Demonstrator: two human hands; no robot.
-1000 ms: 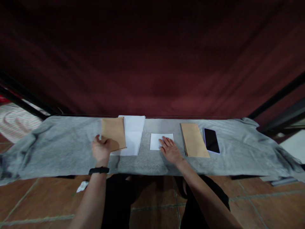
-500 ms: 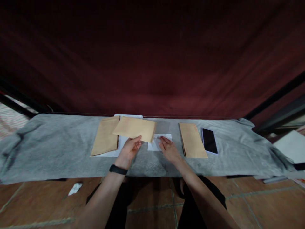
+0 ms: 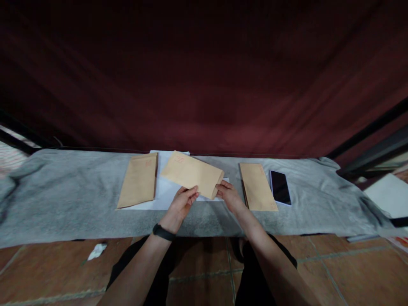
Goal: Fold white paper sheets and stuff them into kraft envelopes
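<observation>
A dark red curtain (image 3: pixel 210 97) stands behind a long grey cloth (image 3: pixel 76 191), on which everything handled lies. White sheets (image 3: pixel 164 191) rest left of centre, partly covered by the left brown envelope (image 3: pixel 138 178), which carries a red print at its far end. The right brown envelopes (image 3: pixel 257 187), at least 2 by their edges, lie on the other side. Between these, the held envelope (image 3: pixel 193 172) is in the person's grip: the left hand (image 3: pixel 184 202) pinches its near edge, thumb on top and the gap closed to the paper's thickness, while the right hand (image 3: pixel 230 196) has its fingertips at the flap end; how tightly they close I cannot tell. The envelope extends mostly beyond the left fingers, over the sheets and the small white paper (image 3: pixel 204 198). Its long axis slants from far left to near right, red print at the far-left end, flap toward the right hand. A phone (image 3: pixel 280 188), screen dark, lies just beside the right envelopes. A black band (image 3: pixel 163 232) circles the left wrist.
</observation>
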